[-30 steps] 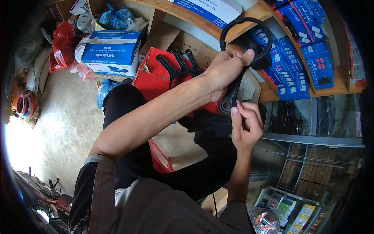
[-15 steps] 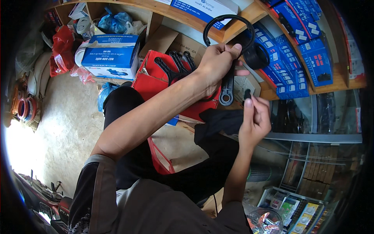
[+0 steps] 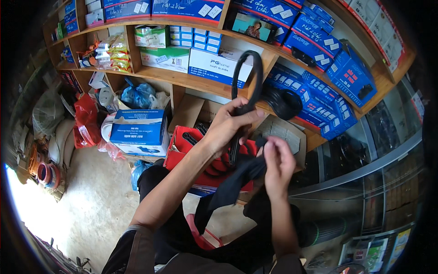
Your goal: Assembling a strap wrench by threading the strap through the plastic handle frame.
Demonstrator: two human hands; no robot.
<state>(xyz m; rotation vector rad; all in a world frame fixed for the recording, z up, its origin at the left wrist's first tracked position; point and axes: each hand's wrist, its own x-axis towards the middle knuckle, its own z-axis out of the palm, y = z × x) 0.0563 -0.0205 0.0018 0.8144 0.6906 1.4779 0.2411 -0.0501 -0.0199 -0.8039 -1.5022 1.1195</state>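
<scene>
- Left hand [image 3: 228, 125]: fingers wrapped around a black rubber hose [image 3: 248, 77], which arches up above the fingers in a loop.
- Right hand [image 3: 278, 164]: fingers pinched on a black cloth strip [image 3: 228, 192] hanging limp below them.
- Hose: judged light, springy and grippy; hold it below the loop.
- Strip: soft, floppy; pinch near its top.
- Red box [image 3: 182, 146]: behind the left wrist.

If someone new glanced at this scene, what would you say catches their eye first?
At centre, the left hand grips a black looped strap raised before the shelves. Beside it, the right hand pinches a black flat band hanging toward the lap. Behind them lies a red case.
</scene>
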